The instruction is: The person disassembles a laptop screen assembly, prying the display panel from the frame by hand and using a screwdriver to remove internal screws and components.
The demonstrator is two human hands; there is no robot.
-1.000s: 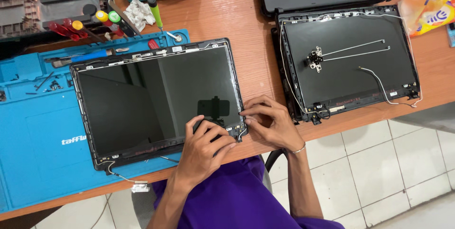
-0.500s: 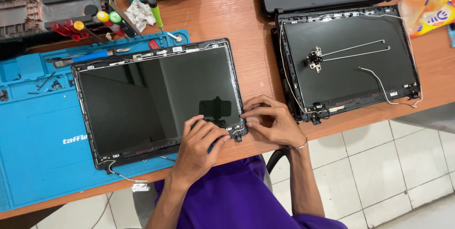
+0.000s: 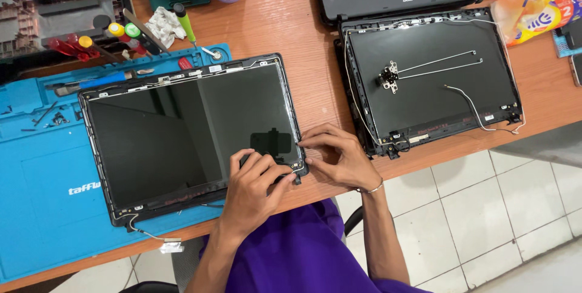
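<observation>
Over the last second very little has shifted: your two hands have stayed at the lower right corner of the glossy black laptop screen panel in its thin black frame (image 3: 191,135), which lies flat in the centre-left of the frame, half on the blue rubber work mat (image 3: 42,208) and half on the brown wooden desk (image 3: 291,20). Your left hand (image 3: 254,187) has crept slightly up onto the corner, its fingers curled and pressing on the frame edge; whether it pinches something small there, you cannot tell from this view. Your right hand (image 3: 339,156) has edged inward, thumb and forefinger pinched together right at the panel's right edge, on the thin silver strip that runs along that side. The panel itself has not moved, so the work looks fixed on that one corner, with the frame not yet parted from the screen.

To the right, well apart from your hands, the empty black laptop lid shell with loose white antenna wires and a small metal hinge bracket (image 3: 433,78) lies open-side up. A loose cable with a white connector (image 3: 170,246) hangs off the panel's lower left corner over the desk edge. Screwdrivers with coloured handles (image 3: 124,32) sit at the upper left.
</observation>
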